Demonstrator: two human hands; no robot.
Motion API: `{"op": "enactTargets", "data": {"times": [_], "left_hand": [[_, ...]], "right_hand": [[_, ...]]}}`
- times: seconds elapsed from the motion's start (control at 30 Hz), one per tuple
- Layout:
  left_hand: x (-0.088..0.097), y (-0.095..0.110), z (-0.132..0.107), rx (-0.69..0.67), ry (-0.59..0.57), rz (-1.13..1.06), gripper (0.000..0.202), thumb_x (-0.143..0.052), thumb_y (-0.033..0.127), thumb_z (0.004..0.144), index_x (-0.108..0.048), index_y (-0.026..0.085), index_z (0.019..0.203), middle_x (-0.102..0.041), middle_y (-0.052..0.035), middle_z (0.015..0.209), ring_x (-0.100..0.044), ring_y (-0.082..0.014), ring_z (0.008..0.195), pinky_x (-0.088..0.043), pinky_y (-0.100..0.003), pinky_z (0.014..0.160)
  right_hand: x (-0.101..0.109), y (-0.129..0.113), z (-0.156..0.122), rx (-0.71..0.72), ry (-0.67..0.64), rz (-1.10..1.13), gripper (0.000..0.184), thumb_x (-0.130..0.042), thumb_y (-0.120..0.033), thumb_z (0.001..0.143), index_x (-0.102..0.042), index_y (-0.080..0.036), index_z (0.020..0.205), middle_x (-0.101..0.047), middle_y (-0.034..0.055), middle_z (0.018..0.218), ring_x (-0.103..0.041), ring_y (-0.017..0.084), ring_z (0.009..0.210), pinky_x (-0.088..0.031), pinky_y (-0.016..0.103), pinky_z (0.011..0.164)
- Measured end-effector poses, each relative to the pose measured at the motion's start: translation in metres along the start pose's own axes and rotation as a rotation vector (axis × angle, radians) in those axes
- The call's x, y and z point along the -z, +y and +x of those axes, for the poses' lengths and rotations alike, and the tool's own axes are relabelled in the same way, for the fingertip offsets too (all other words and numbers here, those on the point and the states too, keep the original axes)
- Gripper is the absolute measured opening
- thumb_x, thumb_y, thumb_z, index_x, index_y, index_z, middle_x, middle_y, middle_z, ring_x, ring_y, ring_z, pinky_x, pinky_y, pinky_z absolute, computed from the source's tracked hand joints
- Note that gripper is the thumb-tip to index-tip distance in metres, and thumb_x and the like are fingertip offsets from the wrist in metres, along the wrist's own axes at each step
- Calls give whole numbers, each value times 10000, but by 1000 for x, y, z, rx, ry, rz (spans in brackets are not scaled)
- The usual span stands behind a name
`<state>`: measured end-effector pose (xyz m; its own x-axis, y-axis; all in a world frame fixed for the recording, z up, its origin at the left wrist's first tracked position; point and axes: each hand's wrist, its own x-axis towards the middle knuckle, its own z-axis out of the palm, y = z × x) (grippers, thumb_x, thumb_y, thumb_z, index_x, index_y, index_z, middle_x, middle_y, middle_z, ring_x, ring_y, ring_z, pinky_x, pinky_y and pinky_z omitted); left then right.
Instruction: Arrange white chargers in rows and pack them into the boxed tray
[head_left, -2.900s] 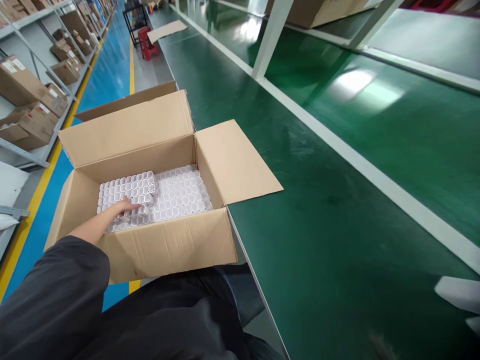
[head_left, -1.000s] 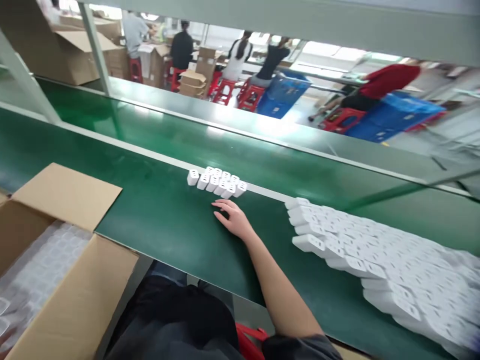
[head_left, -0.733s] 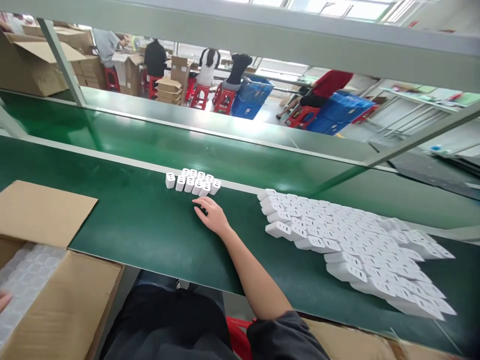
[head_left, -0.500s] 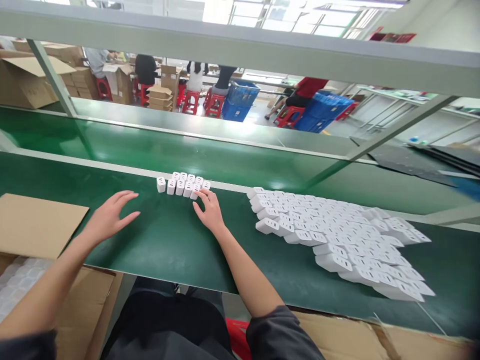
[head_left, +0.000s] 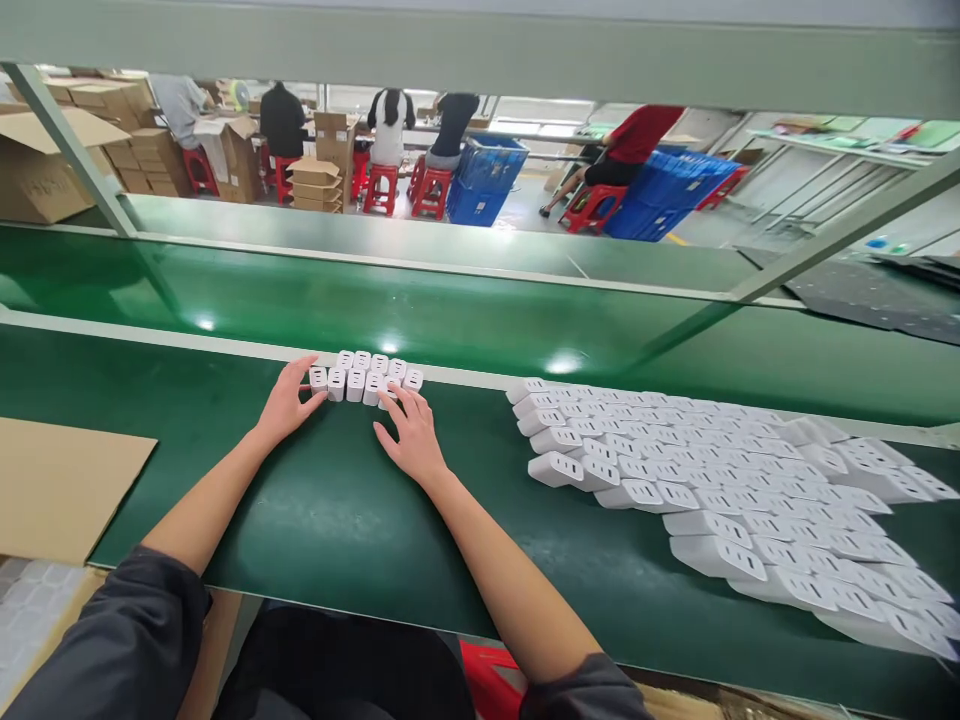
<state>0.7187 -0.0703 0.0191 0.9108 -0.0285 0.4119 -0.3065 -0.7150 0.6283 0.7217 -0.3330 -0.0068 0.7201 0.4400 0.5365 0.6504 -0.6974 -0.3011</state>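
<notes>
Two short rows of white USB charger blocks (head_left: 356,385) stand on the green bench (head_left: 330,500), port slots facing up. My left hand (head_left: 287,400) is at the left end of the rows, thumb in front and fingers behind the leftmost charger (head_left: 319,380). At the right end is my right hand (head_left: 412,432), its fingertips touching the front-row charger there and partly hiding it. Its thumb is held apart, clear of the blocks. A much larger group of the same white chargers (head_left: 720,470) lies tilted in packed rows to the right.
A cardboard sheet (head_left: 67,490) lies at the left, above a box of translucent trays (head_left: 37,620). A pale rail (head_left: 465,375) runs behind the chargers. Shelf posts (head_left: 847,235) rise beyond it. Farther back, several people sit on red stools near blue crates (head_left: 487,175).
My left hand has moved right and forward onto the leftmost charger. That charger, earlier standing apart, is now close to the front row. My right hand stays at the right end.
</notes>
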Motion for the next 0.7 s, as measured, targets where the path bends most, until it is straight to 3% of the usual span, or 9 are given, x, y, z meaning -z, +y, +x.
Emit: {"op": "enactTargets", "data": {"times": [0.1,0.2,0.37,0.5,0.7], "left_hand": [[-5,-3,1,22,-36,-63,602,-604,362,864,-420,220,1419,-546,-112,1335,-572,-208,1153,-613,-352,861],[-10,-4,0,-9,-36,-51,641,-628,360,855,-396,241,1440,-511,-115,1389,-534,-230,1223,-598,-376,902],[-10,4,-2,-103,3,161,656,-652,399,862,-399,264,1452,-404,-127,1504,-413,-298,1358,-524,-469,1015],[-10,16,-5,-182,-80,331,530,-595,389,906,-473,277,1409,-368,-100,1552,-360,-313,1398,-499,-489,1038],[-9,29,-10,-181,-159,347,400,-556,365,920,-562,276,1310,-477,-71,1466,-396,-291,1351,-506,-488,1031]], "right_hand": [[2,0,-1,5,-3,6,439,-509,-309,957,-536,-183,1377,-512,132,1432,-428,307,1300,-390,489,1092],[3,0,-1,16,5,10,427,-510,-306,957,-549,-180,1362,-519,129,1421,-436,304,1286,-396,478,1093],[3,-2,-2,-12,34,-5,448,-505,-303,955,-520,-201,1391,-477,127,1468,-401,308,1336,-369,493,1111],[3,-3,-2,-5,-21,-12,499,-498,-309,951,-476,-184,1434,-452,130,1500,-355,306,1386,-342,493,1131],[15,-5,3,12,-16,52,392,-506,-260,926,-618,-213,1299,-604,92,1342,-479,290,1246,-417,458,1056]]}}
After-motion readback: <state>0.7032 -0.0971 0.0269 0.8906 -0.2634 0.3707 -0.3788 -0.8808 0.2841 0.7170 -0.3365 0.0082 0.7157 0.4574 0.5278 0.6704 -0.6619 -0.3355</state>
